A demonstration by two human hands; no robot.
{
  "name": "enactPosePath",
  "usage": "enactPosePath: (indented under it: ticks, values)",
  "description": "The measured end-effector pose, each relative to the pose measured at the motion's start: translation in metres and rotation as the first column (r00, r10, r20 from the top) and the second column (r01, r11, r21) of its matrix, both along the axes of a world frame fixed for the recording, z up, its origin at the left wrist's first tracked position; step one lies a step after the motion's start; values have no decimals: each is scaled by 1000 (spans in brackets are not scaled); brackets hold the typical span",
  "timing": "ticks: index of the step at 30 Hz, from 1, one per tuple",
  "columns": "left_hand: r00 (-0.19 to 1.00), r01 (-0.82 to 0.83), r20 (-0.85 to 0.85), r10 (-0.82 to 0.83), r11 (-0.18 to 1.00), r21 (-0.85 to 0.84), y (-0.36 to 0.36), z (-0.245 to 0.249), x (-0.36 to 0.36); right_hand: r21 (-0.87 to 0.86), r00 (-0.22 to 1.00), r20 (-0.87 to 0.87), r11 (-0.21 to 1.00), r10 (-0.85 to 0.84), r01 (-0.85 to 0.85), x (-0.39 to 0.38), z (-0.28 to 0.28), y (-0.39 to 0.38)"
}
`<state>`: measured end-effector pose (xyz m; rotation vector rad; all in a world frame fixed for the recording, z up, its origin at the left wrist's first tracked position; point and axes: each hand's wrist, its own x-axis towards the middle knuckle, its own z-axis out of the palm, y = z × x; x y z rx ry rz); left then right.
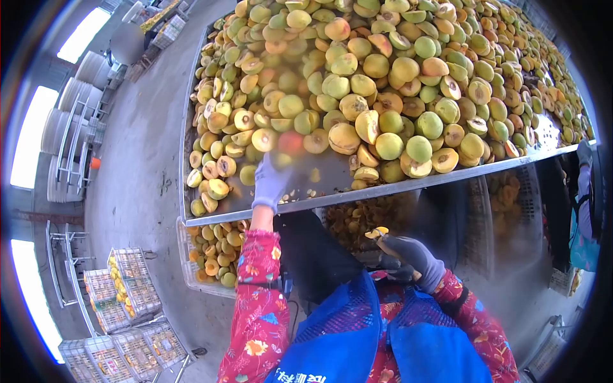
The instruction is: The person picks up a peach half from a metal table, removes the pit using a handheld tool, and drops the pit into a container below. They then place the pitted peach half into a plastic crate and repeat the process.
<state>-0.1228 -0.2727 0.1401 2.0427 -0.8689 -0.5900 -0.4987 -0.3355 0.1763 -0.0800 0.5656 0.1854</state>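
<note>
My left hand (273,182), in a pale lavender glove, reaches over the front rim of the metal table (246,196). Its fingertips are at a greenish peach half (281,161), beside a reddish peach (290,143); blur hides whether they grip it. Lower and to the right, in front of my body, my right hand (414,256) wears a dark grey glove with a lavender cuff. Its fingers are closed, and a small yellow-orange piece of fruit (377,232) shows at their tips. Something dark beneath those fingers cannot be made out.
Halved peaches (389,146) are heaped across the table. Under its edge stand a crate of peach halves (220,252) and another white crate (479,223). Stacked crates (131,281) stand on the left floor. At far right another person's gloved hand (584,154) is at the table edge.
</note>
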Motion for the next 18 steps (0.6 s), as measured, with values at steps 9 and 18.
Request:
enactPosePath:
  ticks: [9, 18]
  values:
    - [100, -386, -987, -129, 909, -158, 52, 40, -122, -337, 996, -82, 941, -17, -12, 10, 23, 7]
    - [670, -340, -731, -126, 823, -454, 46, -7, -190, -286, 1000, -18, 958, -14, 8, 15, 39, 24]
